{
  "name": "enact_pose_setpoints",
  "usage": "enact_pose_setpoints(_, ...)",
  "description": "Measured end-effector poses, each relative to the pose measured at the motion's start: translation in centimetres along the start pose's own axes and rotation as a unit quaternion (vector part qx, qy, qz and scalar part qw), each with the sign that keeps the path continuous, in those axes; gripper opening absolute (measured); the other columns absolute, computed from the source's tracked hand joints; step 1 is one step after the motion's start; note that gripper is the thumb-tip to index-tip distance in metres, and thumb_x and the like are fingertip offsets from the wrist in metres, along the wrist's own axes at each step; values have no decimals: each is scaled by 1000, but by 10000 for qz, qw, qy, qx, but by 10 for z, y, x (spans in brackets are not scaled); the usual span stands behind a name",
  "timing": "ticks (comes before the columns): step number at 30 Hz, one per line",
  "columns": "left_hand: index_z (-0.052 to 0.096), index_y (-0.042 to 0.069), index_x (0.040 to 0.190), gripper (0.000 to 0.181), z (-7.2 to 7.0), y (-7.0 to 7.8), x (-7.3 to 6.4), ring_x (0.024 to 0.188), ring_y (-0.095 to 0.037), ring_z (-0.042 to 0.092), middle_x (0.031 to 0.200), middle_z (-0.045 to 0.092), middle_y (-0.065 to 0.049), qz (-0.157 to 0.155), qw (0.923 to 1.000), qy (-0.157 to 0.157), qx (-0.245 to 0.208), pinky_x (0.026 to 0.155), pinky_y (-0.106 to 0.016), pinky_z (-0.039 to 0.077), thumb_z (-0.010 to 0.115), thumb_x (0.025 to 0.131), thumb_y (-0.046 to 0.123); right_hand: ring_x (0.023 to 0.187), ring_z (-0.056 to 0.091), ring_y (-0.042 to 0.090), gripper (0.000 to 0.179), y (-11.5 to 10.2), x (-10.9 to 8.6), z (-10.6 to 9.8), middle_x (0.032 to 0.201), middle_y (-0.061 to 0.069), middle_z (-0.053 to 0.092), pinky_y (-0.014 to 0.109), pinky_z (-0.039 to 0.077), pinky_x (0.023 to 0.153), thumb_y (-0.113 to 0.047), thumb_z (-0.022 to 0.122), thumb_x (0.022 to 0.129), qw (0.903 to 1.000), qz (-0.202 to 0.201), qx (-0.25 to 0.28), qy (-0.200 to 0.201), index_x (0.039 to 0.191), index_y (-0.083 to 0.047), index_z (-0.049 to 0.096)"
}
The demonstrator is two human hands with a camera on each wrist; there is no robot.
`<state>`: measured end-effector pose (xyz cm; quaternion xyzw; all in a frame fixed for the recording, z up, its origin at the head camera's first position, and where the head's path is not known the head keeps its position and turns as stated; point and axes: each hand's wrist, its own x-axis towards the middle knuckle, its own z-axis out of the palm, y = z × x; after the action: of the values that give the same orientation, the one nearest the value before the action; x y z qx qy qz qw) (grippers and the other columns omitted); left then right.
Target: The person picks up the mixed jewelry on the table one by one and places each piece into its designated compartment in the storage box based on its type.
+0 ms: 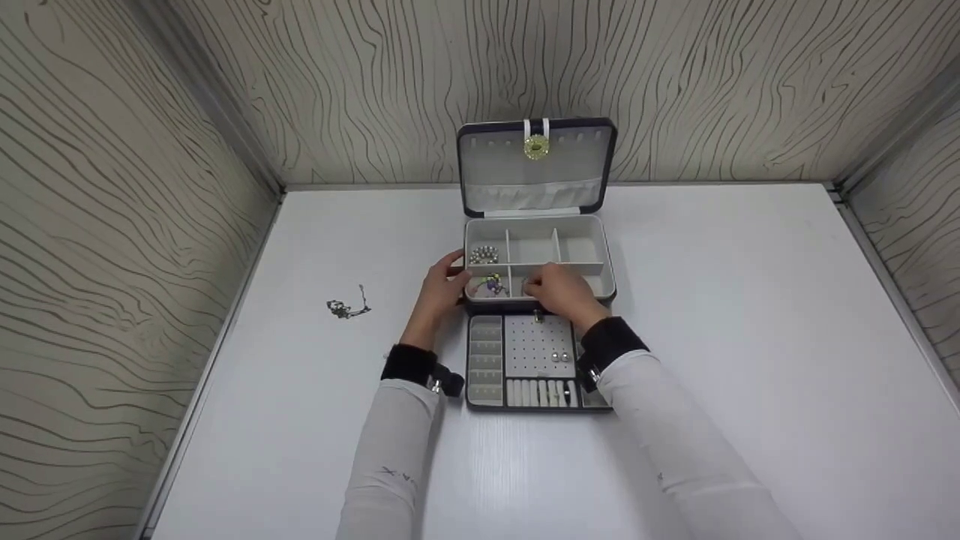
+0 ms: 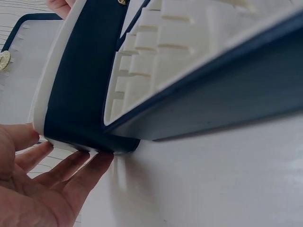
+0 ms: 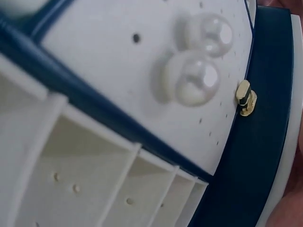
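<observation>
A dark blue jewelry box [image 1: 540, 306] stands with its lid [image 1: 480, 172] raised. My left hand [image 1: 445, 281] is at the box's left side; in the left wrist view its extended fingers [image 2: 90, 175] touch the outer wall and the thumb is at the white rim. My right hand [image 1: 562, 290] reaches into the front middle compartment with bent fingers; I cannot tell whether they pinch anything. In the front left compartment lies a colorful beaded bracelet [image 1: 493, 283]. Behind it sits a pearl bracelet [image 1: 484, 255]. The right wrist view shows the box's gold clasp [image 3: 246, 98].
A jewelry tray [image 1: 486, 316] lies in front of the box, bearing pearl earrings [image 3: 194, 78] and several rings [image 1: 555, 394] in its slots. On the white table [image 1: 300, 450], to the left, is a dark tangled chain [image 1: 341, 309]. Patterned panels [image 1: 360, 90] stand behind and at the sides.
</observation>
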<state>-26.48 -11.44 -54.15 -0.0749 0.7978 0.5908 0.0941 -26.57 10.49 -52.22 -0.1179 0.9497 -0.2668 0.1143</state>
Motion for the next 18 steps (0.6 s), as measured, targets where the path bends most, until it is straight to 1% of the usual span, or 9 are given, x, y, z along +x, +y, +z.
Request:
enact_pose_setpoints(2,43,12,148,49,0,0,0,110,-29,60,132,55,-19,-14,10000,-8,-3,81,-38,55,54,101,13,85,63,24,22,0,0,0,96,7,71,42,50,80,-22,61,97,10000,-45,-46,-46,104,-8,76)
enact_pose_setpoints(6,43,13,149,49,0,0,1,111,-29,60,132,55,-18,-41,10000,-29,9,82,-38,55,54,101,14,78,62,24,25,0,0,0,87,6,69,42,50,75,-24,57,99,9998,-50,-117,-139,101,-8,76)
enact_pose_setpoints(8,43,14,149,49,0,0,1,111,-29,60,132,55,-18,-46,10000,-38,18,82,-38,55,54,101,13,79,62,25,27,0,0,0,86,6,68,43,50,75,-25,54,100,9996,-75,-207,-183,100,-9,76)
enact_pose_setpoints(10,43,13,149,49,0,1,1,110,-29,60,132,55,-18,-47,10000,-43,23,82,-38,55,54,101,13,84,64,27,29,0,0,0,91,8,69,45,50,78,-26,52,101,9993,-96,-294,-225,101,-9,75)
enact_pose_setpoints(14,43,13,149,49,0,2,0,111,-29,60,132,55,-18,-51,10000,-58,22,81,-37,55,54,101,13,101,65,32,32,0,-1,0,108,11,70,49,49,88,-27,48,103,9986,-124,-428,-296,110,-10,74)
enact_pose_setpoints(18,43,13,149,49,0,2,0,110,-30,60,132,55,-18,-40,10000,-66,11,81,-37,55,53,101,13,103,65,33,32,1,-2,0,109,11,70,51,48,89,-27,47,103,9990,-106,-360,-251,110,-11,73)
